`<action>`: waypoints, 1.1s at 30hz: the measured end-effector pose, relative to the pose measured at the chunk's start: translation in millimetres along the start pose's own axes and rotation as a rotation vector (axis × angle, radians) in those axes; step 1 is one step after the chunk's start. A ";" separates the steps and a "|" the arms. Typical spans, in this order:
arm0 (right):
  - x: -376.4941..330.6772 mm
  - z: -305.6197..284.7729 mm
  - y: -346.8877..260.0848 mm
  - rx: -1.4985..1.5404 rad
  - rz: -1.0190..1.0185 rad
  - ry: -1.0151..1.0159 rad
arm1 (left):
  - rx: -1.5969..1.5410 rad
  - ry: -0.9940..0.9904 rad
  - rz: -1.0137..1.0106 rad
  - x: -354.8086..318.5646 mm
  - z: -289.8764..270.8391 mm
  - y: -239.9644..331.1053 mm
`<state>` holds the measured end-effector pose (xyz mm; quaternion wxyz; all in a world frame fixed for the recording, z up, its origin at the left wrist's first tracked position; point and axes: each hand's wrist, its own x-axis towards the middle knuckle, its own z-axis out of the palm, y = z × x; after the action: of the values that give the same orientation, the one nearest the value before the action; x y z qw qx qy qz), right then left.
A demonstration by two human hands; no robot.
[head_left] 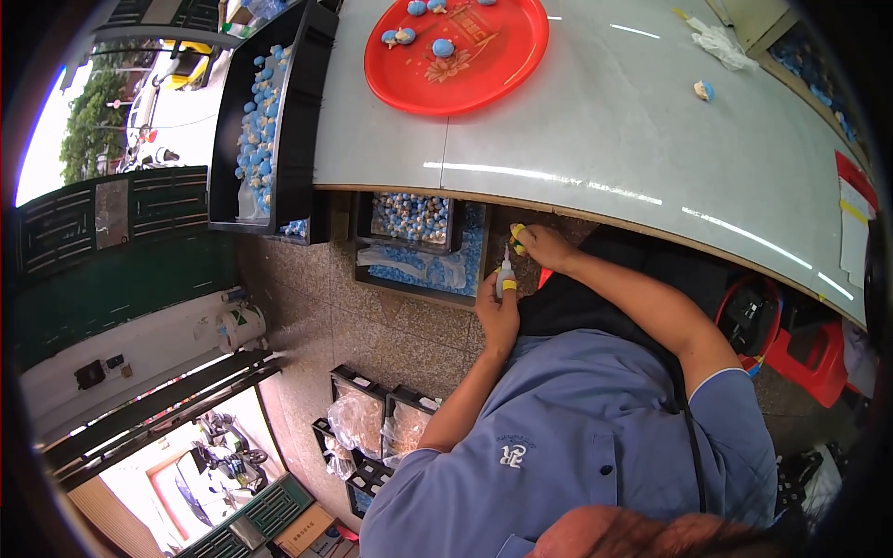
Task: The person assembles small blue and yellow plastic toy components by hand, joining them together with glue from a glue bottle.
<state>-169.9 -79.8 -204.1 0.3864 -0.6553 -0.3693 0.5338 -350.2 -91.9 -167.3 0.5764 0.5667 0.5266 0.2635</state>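
My left hand (499, 314) is wrapped round a small whitish squeeze bottle (505, 272), nozzle pointing up. Close above that nozzle, my right hand (547, 246) is closed in a pinch at the table's front edge. Yellow bands show on fingers of both hands. Whatever the right fingers hold is too small and covered to make out. On the table, a round red tray (521, 79) carries several small blue-and-cream balls (443, 47). Another such ball (704, 90) lies alone at the right of the tabletop.
A black crate (293, 121) of blue pieces stands at the table's left end. Below the edge, black bins (458, 228) hold more pieces. Crates with plastic bags (356, 420) sit on the floor at lower left. A red stool (819, 358) is at right; a white crumpled item (721, 45) lies far right.
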 end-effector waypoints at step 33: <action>-3.5 2.3 -3.3 -0.139 -0.097 0.062 | 0.065 0.008 0.025 3.5 -1.4 -13.5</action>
<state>-172.9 -81.3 -200.0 0.3765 -0.6783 -0.4246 0.4667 -354.4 -91.1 -180.7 0.5522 0.5904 0.5302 0.2556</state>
